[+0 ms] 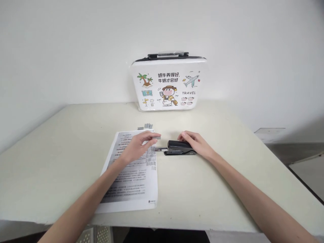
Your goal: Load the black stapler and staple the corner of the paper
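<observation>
Between the fingertips of my left hand (140,145) is a small grey strip of staples (157,137), held above the right edge of a stack of printed paper (129,192). My right hand (196,141) grips the back of a black stapler (178,147) that lies on the table, pointing left. From the stapler's front end its metal staple tray (161,149) sticks out to the paper's edge. Many thin staple marks run along that edge, below my left hand. Whether the tray has staples in it, I cannot tell.
Several more staple strips (148,126) lie just beyond the paper's top edge. A white case (168,84) with cartoon prints and a black handle stands at the back against the wall. The pale table (192,199) ends close in front of me.
</observation>
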The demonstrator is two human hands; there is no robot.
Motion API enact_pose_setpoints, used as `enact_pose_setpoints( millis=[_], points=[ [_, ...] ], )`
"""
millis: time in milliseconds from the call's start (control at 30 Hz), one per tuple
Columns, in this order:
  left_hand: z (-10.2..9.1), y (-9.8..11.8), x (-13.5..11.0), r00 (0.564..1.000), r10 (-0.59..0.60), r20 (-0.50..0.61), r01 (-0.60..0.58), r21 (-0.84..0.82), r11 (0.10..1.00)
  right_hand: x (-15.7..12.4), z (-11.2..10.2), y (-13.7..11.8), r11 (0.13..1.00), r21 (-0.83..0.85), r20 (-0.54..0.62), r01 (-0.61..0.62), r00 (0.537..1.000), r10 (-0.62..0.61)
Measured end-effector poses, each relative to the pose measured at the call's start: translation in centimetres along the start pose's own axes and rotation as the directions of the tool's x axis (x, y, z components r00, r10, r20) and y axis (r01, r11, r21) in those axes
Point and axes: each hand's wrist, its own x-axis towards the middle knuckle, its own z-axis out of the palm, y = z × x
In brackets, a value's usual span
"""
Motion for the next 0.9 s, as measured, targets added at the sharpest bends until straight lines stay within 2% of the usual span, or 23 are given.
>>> enact_pose_setpoints(
  millis=[133,300,500,700,900],
  points=[
    [0.6,0.3,-0.8,0.998,-0.057,0.015,0.058,-0.055,0.997,0.0,0.0,0.1,1.0,0.001,0.004,-0.008,1.0,0.008],
    [1.7,0.7,-1.4,0.996,-0.087,0.017,0.087,0.002,0.996,0.1,-0.1,0.1,1.0,0.007,0.028,-0.021,0.999,0.021],
    [2.7,0.0,-1.5,0.999,-0.039,-0.031,0.041,0.087,0.995,0.1,-0.1,0.0,0.999,0.006,0.042,-0.047,0.998,0.047],
    [3.0,-0.4,-1.8,0.999,-0.004,-0.041,0.009,0.13,0.991,0.0,-0.1,0.0,0.998,-0.005,0.044,-0.057,0.997,0.057],
    [2.4,-1.2,-1.8,0.99,0.142,-0.017,-0.136,0.197,0.971,-0.1,-0.2,-0.3,0.997,-0.011,0.044,-0.076,0.996,0.076]
  ],
)
